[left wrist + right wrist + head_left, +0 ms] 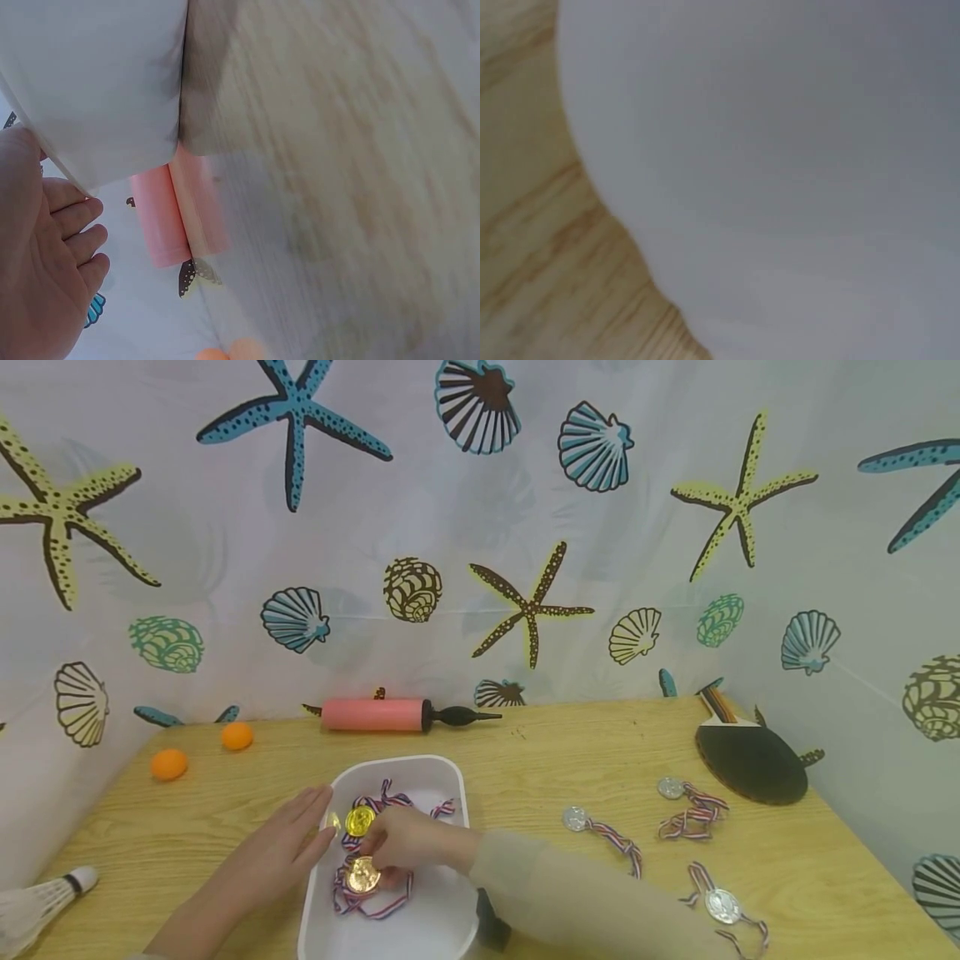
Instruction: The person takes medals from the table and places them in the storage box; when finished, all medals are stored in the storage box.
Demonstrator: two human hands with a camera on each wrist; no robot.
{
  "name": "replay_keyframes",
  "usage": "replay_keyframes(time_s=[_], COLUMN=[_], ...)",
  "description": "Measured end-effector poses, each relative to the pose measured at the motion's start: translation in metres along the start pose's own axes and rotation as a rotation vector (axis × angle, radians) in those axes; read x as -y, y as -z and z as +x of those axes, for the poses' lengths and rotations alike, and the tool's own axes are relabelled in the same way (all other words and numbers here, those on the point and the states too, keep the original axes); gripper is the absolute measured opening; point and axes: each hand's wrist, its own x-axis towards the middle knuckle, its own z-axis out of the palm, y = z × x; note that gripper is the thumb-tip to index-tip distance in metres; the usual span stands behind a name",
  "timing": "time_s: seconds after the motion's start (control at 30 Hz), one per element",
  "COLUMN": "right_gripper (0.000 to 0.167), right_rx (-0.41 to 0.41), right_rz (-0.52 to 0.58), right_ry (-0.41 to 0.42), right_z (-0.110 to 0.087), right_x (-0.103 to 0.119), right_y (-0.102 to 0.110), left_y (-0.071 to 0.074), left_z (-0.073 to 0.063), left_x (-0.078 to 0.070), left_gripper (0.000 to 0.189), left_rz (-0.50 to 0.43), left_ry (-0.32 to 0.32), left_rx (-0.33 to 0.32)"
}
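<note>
A white plastic bin (442,767) holds gold medals with red, white and blue ribbons. My right hand (412,839) reaches into it, its thumb and fingers pinching the edge of the nearer gold medal (363,876). Another gold medal (360,820) lies just beyond, on its ribbon. At the bin's left rim my left hand (281,843) rests with fingers loosely extended. The left wrist view shows that hand's fingertips (91,208) touching the rim. In the right wrist view a pale, blurred surface covers most of the picture and the right hand cannot be seen.
Silver medals (576,818) with ribbons lie right of the bin, near a black table tennis paddle (750,764). Behind the bin is a pink hand pump (375,715). Orange balls (169,764) and a shuttlecock (37,902) lie left. A patterned curtain (450,510) backs the table.
</note>
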Motion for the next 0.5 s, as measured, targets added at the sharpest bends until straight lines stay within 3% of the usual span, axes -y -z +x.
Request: replay_keyframes(time_s=[0.1,0.33,0.5], right_gripper=[0.021,0.015,0.021], right_rx=[0.009,0.04,0.073], right_rz=[-0.002,-0.092,-0.071], right_ry=[0.019,0.04,0.138], right_z=[0.0,-0.003,-0.015], right_x=[0.0,0.003,0.006], right_y=[0.001,0.01,0.033], left_y=[0.0,0.0,0.0], left_z=[0.0,0.002,0.002], left_x=[0.0,0.001,0.0], left_gripper=[0.059,0.062,0.062], left_rz=[-0.001,0.008,0.009], left_ry=[-0.006,0.012,0.026], left_rx=[-0.004,0.019,0.033])
